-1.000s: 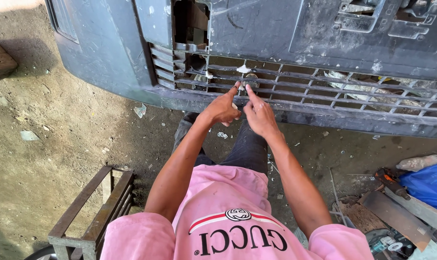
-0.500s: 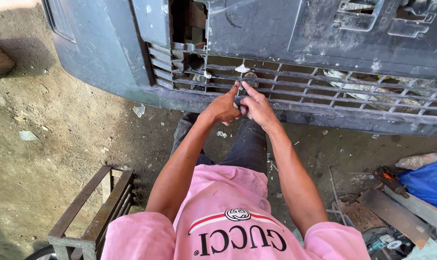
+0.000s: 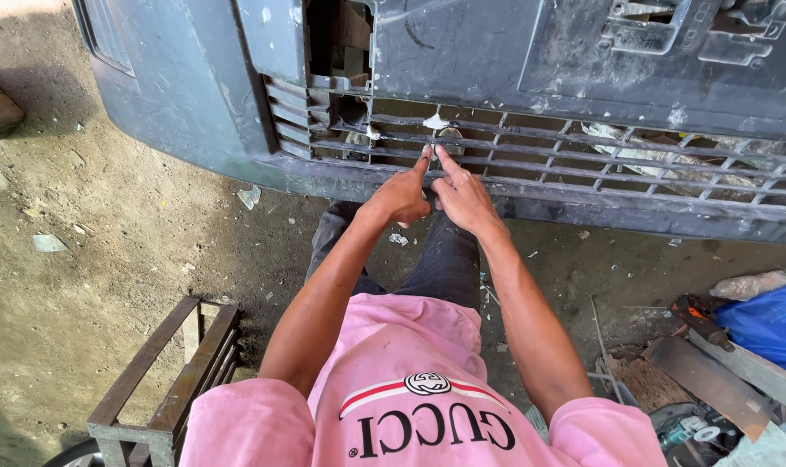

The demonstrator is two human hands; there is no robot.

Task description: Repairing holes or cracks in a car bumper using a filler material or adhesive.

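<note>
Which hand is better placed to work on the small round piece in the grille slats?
Probably the right hand: its index finger points almost at the small round piece in the grille. The left hand touches the slat beside it.

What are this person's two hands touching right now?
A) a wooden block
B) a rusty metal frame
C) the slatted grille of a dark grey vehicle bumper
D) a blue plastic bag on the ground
C: both the left hand and the right hand reach forward with fingertips on the slats of the grille, far from the bag, frame and block.
</note>
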